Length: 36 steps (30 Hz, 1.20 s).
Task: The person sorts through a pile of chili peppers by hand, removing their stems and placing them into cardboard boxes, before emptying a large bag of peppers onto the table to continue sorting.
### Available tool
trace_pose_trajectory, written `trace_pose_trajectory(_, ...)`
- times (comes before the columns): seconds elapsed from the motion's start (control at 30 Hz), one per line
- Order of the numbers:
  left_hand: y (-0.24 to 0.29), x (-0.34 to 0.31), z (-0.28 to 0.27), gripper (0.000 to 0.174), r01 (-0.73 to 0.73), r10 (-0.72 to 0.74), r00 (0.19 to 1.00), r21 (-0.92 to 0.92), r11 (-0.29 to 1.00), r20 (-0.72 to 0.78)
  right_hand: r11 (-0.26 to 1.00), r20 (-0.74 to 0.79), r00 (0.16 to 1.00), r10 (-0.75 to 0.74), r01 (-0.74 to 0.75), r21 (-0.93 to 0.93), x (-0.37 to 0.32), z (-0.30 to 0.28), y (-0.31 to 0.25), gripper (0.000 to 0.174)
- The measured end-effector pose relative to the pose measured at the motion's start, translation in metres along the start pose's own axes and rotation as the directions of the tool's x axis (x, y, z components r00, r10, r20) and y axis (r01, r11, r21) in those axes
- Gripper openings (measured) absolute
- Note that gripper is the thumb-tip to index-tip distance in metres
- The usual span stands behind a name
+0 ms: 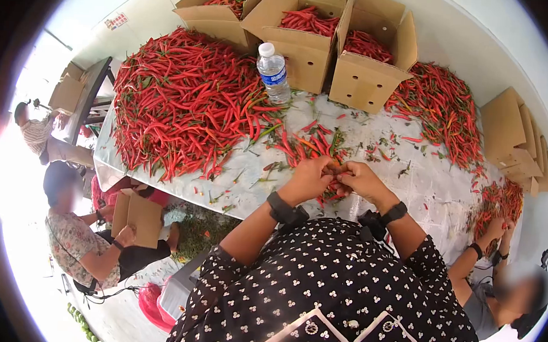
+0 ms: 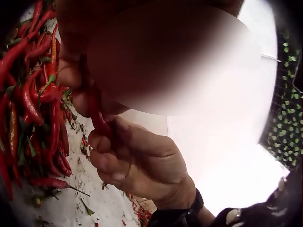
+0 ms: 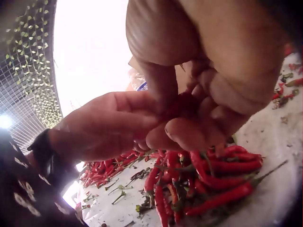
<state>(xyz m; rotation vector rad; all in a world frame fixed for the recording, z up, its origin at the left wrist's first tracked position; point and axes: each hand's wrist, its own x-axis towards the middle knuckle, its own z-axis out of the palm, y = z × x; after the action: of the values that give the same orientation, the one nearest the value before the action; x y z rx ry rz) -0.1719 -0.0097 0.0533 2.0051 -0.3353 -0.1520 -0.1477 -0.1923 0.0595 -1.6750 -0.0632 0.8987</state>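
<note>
A red chili pepper [image 2: 97, 111] is held between both hands over the near side of the table. My left hand [image 1: 310, 180] pinches one end of it; in the left wrist view that hand is dark and partly blurred over. The fingers and thumb of my right hand [image 1: 367, 182] are curled round the other end. In the right wrist view the pepper [image 3: 182, 105] is mostly hidden among the fingertips. Just beyond and below the hands lies a small heap of red chilies [image 3: 227, 165], some with green stems.
A big chili pile [image 1: 184, 104] covers the table's left, another [image 1: 441, 111] the right. Cardboard boxes [image 1: 301, 58] of chilies line the back, beside a water bottle [image 1: 273, 75]. Stem scraps litter the white sheet [image 1: 434, 185]. People sit left [image 1: 88, 235] and right [image 1: 496, 300].
</note>
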Motion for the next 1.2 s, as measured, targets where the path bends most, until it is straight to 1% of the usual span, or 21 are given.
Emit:
trace_pose_trajectory(0.03, 0.001, 0.000, 0.001, 0.019, -0.001, 0.001, 1.000, -0.001, 1.000, 0.002, 1.000, -0.002, 1.000, 0.001, -0.001, 0.001, 0.001, 0.000, 0.000, 0.019)
trace_pose_trajectory(0.1, 0.003, 0.001, 0.003, 0.017, 0.036, -0.031, 0.996, 0.060, 0.998, -0.081, 0.997, -0.031, 0.999, -0.041, 0.040, -0.060, 0.004, 0.001, 0.000, 0.019)
trace_pose_trajectory(0.13, 0.003, 0.001, 0.004, 0.017, 0.037, -0.032, 0.996, 0.059, 0.998, -0.081, 0.997, -0.030, 0.999, -0.040, 0.039, -0.060, 0.004, 0.002, -0.002, 0.019)
trace_pose_trajectory(0.2, 0.003, 0.002, 0.007, 0.016, 0.028, -0.012, 0.979, 0.077, 0.997, -0.205, 0.998, -0.100, 0.994, -0.050, 0.048, -0.031, 0.003, 0.006, -0.007, 0.018)
trace_pose_trajectory(0.23, 0.002, 0.003, 0.007, 0.016, 0.031, -0.015, 0.979, 0.076, 0.997, -0.205, 0.999, -0.098, 0.994, -0.048, 0.045, -0.030, 0.004, 0.007, -0.009, 0.018)
trace_pose_trajectory(0.3, 0.002, 0.006, 0.005, 0.015, -0.004, 0.079, 0.942, 0.224, 0.975, -0.326, 0.997, -0.133, 0.988, -0.082, 0.080, -0.021, 0.003, 0.008, -0.012, 0.015)
trace_pose_trajectory(0.43, 0.003, 0.008, -0.006, 0.016, -0.022, 0.088, 0.929, 0.185, 0.982, -0.359, 0.995, -0.079, 0.995, -0.056, 0.062, 0.082, -0.002, 0.003, -0.015, 0.016)
trace_pose_trajectory(0.5, 0.016, 0.009, -0.012, 0.016, 0.026, -0.006, 0.966, 0.075, 0.997, -0.257, 0.925, -0.031, 0.999, -0.040, 0.048, 0.376, 0.001, -0.010, 0.000, 0.019)
trace_pose_trajectory(0.53, 0.014, 0.010, -0.013, 0.016, 0.025, -0.005, 0.967, 0.076, 0.997, -0.255, 0.925, -0.033, 0.999, -0.040, 0.049, 0.377, -0.001, -0.017, 0.006, 0.019)
trace_pose_trajectory(0.6, 0.005, 0.011, -0.013, 0.017, -0.093, 0.093, 0.964, 0.013, 0.996, -0.250, 0.812, -0.023, 0.999, -0.044, 0.049, 0.581, -0.008, -0.031, 0.017, 0.022)
trace_pose_trajectory(0.63, -0.002, 0.012, -0.010, 0.017, -0.094, 0.094, 0.964, 0.013, 0.996, -0.250, 0.812, -0.023, 0.999, -0.044, 0.049, 0.581, -0.012, -0.036, 0.021, 0.022)
trace_pose_trajectory(0.67, -0.009, 0.012, -0.007, 0.018, -0.200, 0.243, 0.958, 0.252, 0.947, -0.153, 0.721, -0.016, 0.998, -0.068, 0.060, 0.690, -0.015, -0.040, 0.025, 0.024)
trace_pose_trajectory(0.7, -0.016, 0.012, -0.004, 0.020, -0.308, 0.360, 0.933, 0.465, 0.830, -0.023, 0.615, -0.011, 0.996, -0.092, 0.066, 0.786, -0.019, -0.042, 0.029, 0.026)
trace_pose_trajectory(0.73, -0.022, 0.011, 0.000, 0.020, -0.308, 0.361, 0.932, 0.468, 0.828, -0.025, 0.616, -0.009, 0.995, -0.096, 0.067, 0.785, -0.020, -0.042, 0.033, 0.026)
trace_pose_trajectory(0.8, -0.021, 0.013, 0.002, 0.022, -0.226, 0.190, 0.974, 0.505, 0.833, 0.123, 0.562, 0.035, 0.987, -0.156, 0.059, 0.825, -0.021, -0.043, 0.036, 0.029)
trace_pose_trajectory(0.93, -0.014, 0.015, 0.000, 0.022, -0.175, 0.108, 0.983, 0.584, 0.792, 0.149, 0.544, 0.025, 0.983, -0.184, 0.081, 0.835, -0.025, -0.037, 0.038, 0.028)
trace_pose_trajectory(1.0, -0.017, 0.018, 0.000, 0.015, -0.164, 0.098, 0.986, 0.638, 0.752, 0.138, 0.480, 0.049, 0.983, -0.177, 0.042, 0.876, -0.024, -0.040, 0.039, 0.025)
trace_pose_trajectory(1.03, -0.019, 0.019, -0.001, 0.015, -0.168, 0.101, 0.985, 0.639, 0.751, 0.139, 0.480, 0.046, 0.983, -0.179, 0.046, 0.876, -0.021, -0.042, 0.043, 0.025)
trace_pose_trajectory(1.1, -0.017, 0.020, -0.007, 0.012, -0.109, 0.148, 0.988, 0.517, 0.849, -0.034, 0.481, 0.132, 0.962, -0.240, -0.001, 0.877, -0.016, -0.043, 0.046, 0.024)
trace_pose_trajectory(1.13, -0.016, 0.021, -0.010, 0.012, -0.110, 0.148, 0.988, 0.518, 0.848, -0.033, 0.479, 0.131, 0.962, -0.240, 0.000, 0.878, -0.013, -0.044, 0.047, 0.024)
trace_pose_trajectory(1.2, 0.000, 0.023, -0.019, 0.014, 0.019, 0.004, 0.994, 0.218, 0.976, -0.107, 0.688, 0.023, 0.991, -0.135, 0.077, 0.721, -0.011, -0.032, 0.029, 0.020)
